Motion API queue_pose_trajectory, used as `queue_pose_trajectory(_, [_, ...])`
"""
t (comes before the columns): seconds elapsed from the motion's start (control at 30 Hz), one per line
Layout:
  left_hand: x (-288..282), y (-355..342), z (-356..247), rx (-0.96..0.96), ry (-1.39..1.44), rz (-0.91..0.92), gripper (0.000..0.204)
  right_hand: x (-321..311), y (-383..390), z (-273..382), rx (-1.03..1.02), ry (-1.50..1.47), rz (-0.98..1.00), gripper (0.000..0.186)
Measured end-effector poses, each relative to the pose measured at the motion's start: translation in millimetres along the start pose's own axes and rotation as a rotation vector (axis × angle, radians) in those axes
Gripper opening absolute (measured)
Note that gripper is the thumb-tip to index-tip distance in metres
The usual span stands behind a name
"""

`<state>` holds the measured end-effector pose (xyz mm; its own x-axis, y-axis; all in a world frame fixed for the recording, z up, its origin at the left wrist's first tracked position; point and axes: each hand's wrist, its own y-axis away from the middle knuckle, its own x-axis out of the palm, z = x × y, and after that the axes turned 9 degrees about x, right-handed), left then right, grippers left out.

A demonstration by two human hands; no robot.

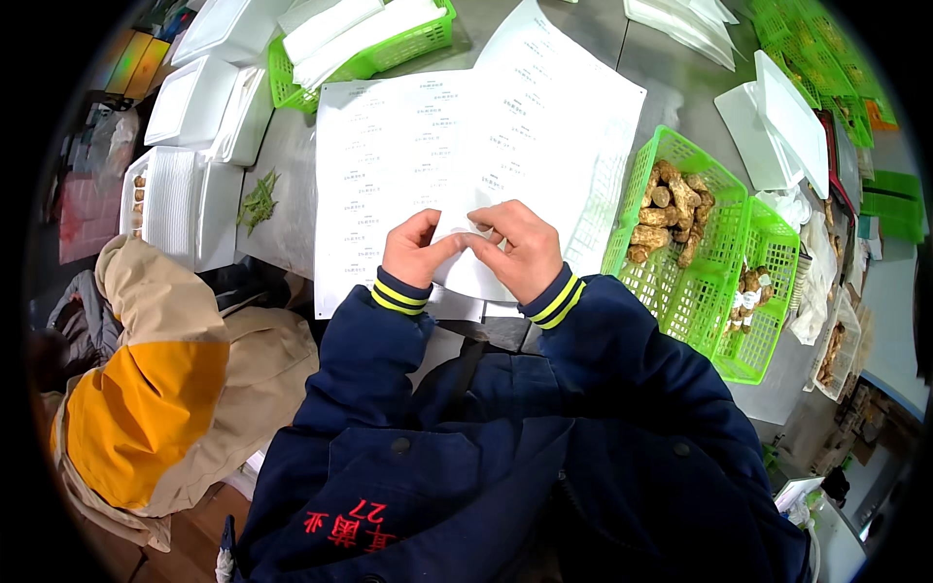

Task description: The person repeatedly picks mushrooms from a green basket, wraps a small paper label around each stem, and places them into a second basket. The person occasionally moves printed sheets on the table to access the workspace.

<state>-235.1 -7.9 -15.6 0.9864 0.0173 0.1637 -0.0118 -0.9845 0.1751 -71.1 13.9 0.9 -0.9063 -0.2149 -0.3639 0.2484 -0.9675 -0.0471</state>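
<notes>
My left hand (416,250) and my right hand (517,251) meet low on large white printed sheets (379,146), thumbs and fingers pinched on the lower part of the paper, which curls slightly beneath them. Rows of small labels cover the sheets. Just right of the paper, a green plastic basket (644,291) holds knobby brown mushrooms (673,209) in its upper part. Beside it, another green basket (741,352) has a smaller bundle of brown mushrooms (748,291) with white bands.
White foam boxes (181,102) are stacked left, near green sprigs (257,202). A basket of white trays (398,53) stands behind the paper, more green baskets (812,49) and white lids (782,117) at right. A beige and orange jacket (146,408) occupies the lower left.
</notes>
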Motion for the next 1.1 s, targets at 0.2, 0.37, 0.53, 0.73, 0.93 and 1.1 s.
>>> queue_pose_trajectory(0.2, [4.9, 4.7, 4.3, 0.129, -0.079, 0.017, 0.013, -2.8, -5.4, 1.3, -0.224, 0.174, -0.065, 0.018])
queue_pose_trajectory(0.37, [7.8, 5.0, 0.3, 0.115, -0.1, 0.042, 0.012, -6.2, -7.2, 3.4, -0.357, 0.288, -0.073, 0.017])
queue_pose_trajectory(0.53, [9.5, 7.2, -5.2, 0.082, -0.087, 0.047, 0.016, -8.2, -5.1, 5.9, -0.389, 0.349, -0.07, 0.022])
queue_pose_trajectory(0.73, [14.7, 12.1, -3.1, 0.084, -0.091, -0.028, 0.02, -11.5, -4.6, 4.6, -0.347, 0.317, -0.043, 0.018])
queue_pose_trajectory(0.93, [13.8, 14.4, 0.3, 0.192, -0.166, 0.008, 0.018, -16.5, -2.4, 8.6, -0.348, 0.315, -0.018, 0.018])
queue_pose_trajectory(1.1, [19.9, 14.5, -1.1, 0.205, -0.096, -0.017, 0.02, -15.1, -0.8, -1.3, -0.163, 0.171, -0.009, 0.013])
